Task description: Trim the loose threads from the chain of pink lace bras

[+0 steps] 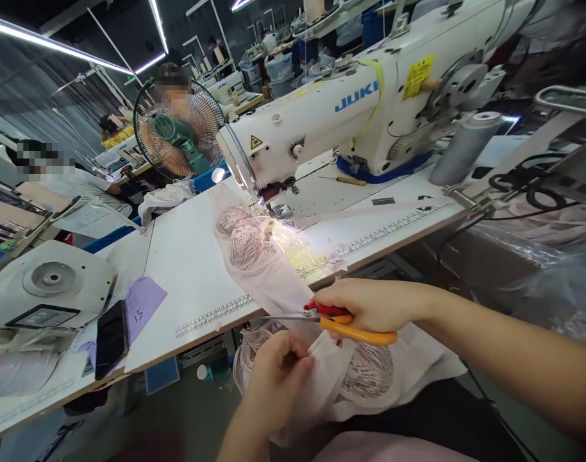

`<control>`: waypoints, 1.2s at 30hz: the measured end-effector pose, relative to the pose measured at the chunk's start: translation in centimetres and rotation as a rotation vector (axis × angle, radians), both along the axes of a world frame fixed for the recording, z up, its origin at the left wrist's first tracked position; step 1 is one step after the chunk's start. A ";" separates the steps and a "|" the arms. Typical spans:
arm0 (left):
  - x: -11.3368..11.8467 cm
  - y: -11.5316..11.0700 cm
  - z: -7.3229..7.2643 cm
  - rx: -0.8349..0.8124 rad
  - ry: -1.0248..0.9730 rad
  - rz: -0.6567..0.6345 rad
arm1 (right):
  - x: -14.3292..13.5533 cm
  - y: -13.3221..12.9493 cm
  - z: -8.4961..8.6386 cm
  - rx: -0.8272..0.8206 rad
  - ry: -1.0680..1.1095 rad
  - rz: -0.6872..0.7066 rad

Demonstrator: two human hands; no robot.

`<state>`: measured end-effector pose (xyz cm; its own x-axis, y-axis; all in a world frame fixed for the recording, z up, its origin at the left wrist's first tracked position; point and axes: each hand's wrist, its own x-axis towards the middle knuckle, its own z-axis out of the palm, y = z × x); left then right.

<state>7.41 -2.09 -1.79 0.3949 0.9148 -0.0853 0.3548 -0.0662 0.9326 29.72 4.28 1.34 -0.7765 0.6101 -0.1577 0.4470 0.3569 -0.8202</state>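
Orange-handled scissors (358,330) with a red part are gripped in my right hand (377,307), their blades pointing left just above the fabric. My left hand (279,372) pinches the edge of a pale pink fabric piece (324,372) below the blades. Lace cups (370,371) show in the fabric over my lap. More of the pale pink lace garment (252,247) lies on the table under the lit needle area of the white sewing machine (312,115). Whether the blades touch the cloth is unclear.
A phone (111,339) lies on purple cloth (146,305) marked 15, at the left of the white table (182,276). A grey thread cone (466,147) stands at the right. Behind are a fan (177,128), another machine and people at work.
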 end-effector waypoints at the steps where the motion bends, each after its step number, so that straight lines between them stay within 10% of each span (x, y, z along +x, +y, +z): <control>1: -0.2 0.1 0.1 -0.061 -0.024 0.019 | 0.0 0.2 0.1 -0.022 0.008 0.007; 36: 0.1 0.8 0.8 -0.248 -0.098 0.131 | -1.5 1.2 1.3 0.142 0.007 0.138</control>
